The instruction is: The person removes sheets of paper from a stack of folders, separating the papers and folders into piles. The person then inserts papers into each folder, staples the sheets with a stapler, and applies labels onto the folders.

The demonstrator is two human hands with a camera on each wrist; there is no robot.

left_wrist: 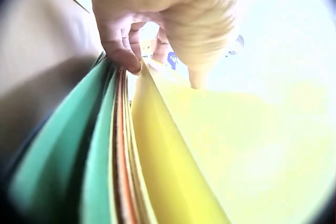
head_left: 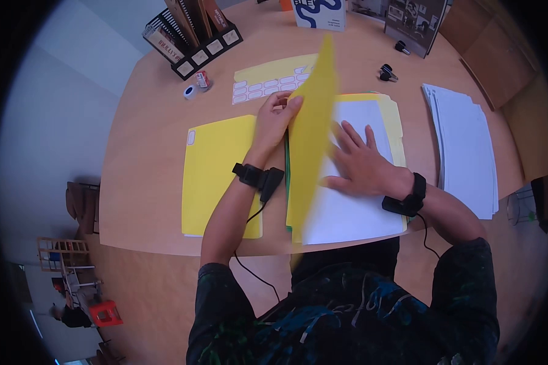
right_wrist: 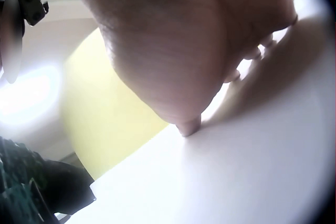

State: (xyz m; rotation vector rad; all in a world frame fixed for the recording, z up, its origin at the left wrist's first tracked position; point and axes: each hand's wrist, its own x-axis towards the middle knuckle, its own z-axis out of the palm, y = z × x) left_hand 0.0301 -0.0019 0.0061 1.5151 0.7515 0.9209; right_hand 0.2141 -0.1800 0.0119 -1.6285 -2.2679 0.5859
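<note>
A yellow folder (head_left: 313, 140) lies open on a pile of folders, its cover standing up and blurred in the head view. My left hand (head_left: 273, 121) grips it at the fold side, thumb against the cover's outer face and fingers curled by the fold. Green, orange and cream folder edges (left_wrist: 122, 145) show under the fingertips in the left wrist view. White paper (head_left: 359, 213) lies inside the folder. On that paper rests my right hand (head_left: 362, 164), fingers spread; its thumb touches the sheet in the right wrist view.
Left of the pile lies another yellow folder (head_left: 219, 176) with a label in its corner. Beyond are label sheets (head_left: 265, 85), a small tape roll (head_left: 190, 92) and a black file rack (head_left: 210, 55). A stack of white paper (head_left: 466, 152) lies right; black clips (head_left: 388, 73) sit behind.
</note>
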